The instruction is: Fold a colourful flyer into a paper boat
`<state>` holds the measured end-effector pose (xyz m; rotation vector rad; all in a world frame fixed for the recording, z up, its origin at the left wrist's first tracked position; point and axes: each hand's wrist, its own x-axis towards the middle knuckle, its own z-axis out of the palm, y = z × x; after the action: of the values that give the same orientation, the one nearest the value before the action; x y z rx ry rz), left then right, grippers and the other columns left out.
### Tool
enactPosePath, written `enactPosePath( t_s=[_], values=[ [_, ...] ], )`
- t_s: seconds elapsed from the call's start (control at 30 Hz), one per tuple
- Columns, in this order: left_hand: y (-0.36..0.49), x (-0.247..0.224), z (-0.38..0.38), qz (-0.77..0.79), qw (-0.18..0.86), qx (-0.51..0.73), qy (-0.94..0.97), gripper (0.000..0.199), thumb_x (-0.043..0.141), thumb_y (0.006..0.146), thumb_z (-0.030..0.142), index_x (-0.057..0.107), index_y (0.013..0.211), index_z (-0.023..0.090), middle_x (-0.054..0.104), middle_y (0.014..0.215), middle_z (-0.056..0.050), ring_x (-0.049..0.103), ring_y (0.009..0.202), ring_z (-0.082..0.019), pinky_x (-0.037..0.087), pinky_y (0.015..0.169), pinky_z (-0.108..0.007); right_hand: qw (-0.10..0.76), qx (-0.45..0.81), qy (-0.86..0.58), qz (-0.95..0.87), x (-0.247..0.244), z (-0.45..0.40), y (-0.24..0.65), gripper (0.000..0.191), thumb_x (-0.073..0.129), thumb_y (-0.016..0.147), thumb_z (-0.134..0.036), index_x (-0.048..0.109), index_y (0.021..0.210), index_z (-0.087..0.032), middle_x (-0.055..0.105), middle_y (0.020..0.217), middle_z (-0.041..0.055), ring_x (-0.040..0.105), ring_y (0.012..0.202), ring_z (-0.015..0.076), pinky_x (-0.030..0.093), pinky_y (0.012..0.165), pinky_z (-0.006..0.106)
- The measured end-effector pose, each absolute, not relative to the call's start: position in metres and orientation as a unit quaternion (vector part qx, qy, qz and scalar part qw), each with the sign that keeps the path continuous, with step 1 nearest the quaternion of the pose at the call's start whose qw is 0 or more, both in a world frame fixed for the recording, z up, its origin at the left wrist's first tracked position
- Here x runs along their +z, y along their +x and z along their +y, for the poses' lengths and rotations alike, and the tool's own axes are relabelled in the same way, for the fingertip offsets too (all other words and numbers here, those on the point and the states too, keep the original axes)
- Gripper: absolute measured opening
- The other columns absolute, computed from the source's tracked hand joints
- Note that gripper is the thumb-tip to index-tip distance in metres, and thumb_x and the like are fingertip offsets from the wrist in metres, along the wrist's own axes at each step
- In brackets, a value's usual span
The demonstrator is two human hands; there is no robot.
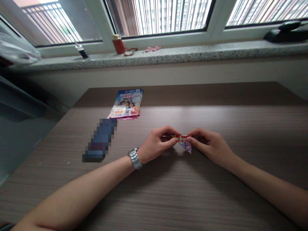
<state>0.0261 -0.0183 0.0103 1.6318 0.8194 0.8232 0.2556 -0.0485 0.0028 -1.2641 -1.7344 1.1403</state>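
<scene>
My left hand [156,144] and my right hand [207,145] meet above the middle of the table, pinching a small folded piece of printed paper [184,143] between their fingertips. The paper is red, white and blue, and one pointed corner hangs below the fingers. To the left and farther away lies a stack of glossy colour leaflets [126,104]. A pixelated dark rectangular object [99,141] lies closer to my left hand. A metal wristwatch [135,158] sits on my left wrist.
The wood-grain table [192,192] ends at a wall below a granite windowsill [168,54]. On the sill stand a red cylindrical container [118,45], a small dark bottle [83,52] and a pair of small pink items [153,48]. A dark object [286,33] rests at the right.
</scene>
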Motion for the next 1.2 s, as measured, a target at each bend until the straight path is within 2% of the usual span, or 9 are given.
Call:
enactPosePath(
  t_s=[0.4,0.77,1.03,1.2],
  values=[
    [0.0233,0.0099,-0.0154,0.350,0.546,0.344,0.679,0.025,0.069,0.090,0.032,0.070,0.108,0.014,0.073,0.098,-0.007,0.068,0.085,-0.013,0.055,0.075,-0.022,0.362,0.437,-0.494,-0.658,0.0020,-0.0485,0.2574,0.022,0.066,0.091,-0.045,0.070,0.094,-0.023,0.073,0.082,0.0008,0.066,0.072,0.0150,0.050,0.066,0.027],
    [0.0216,0.0117,-0.0142,0.375,0.523,0.333,0.689,0.026,0.065,0.093,0.037,0.068,0.089,0.012,0.069,0.078,-0.003,0.062,0.072,-0.010,0.050,0.067,-0.019,0.369,0.427,-0.492,-0.663,0.0044,-0.0493,0.2569,0.021,0.064,0.092,-0.043,0.070,0.093,-0.023,0.073,0.079,0.0008,0.066,0.069,0.0151,0.050,0.063,0.026],
    [0.0214,0.0140,-0.0175,0.387,0.512,0.329,0.693,0.027,0.063,0.094,0.037,0.067,0.085,0.012,0.070,0.074,-0.003,0.063,0.064,-0.009,0.051,0.063,-0.018,0.359,0.417,-0.489,-0.677,0.0030,-0.0507,0.2576,0.021,0.063,0.093,-0.043,0.070,0.096,-0.023,0.074,0.084,0.0016,0.066,0.072,0.0154,0.050,0.064,0.027],
    [0.0207,0.0148,-0.0191,0.372,0.484,0.330,0.720,0.025,0.059,0.097,0.034,0.067,0.087,0.012,0.070,0.077,-0.003,0.064,0.067,-0.009,0.050,0.063,-0.017,0.358,0.416,-0.490,-0.677,0.0017,-0.0508,0.2568,0.022,0.063,0.093,-0.043,0.070,0.096,-0.023,0.075,0.085,0.0017,0.066,0.073,0.0156,0.050,0.065,0.028]
  ],
)
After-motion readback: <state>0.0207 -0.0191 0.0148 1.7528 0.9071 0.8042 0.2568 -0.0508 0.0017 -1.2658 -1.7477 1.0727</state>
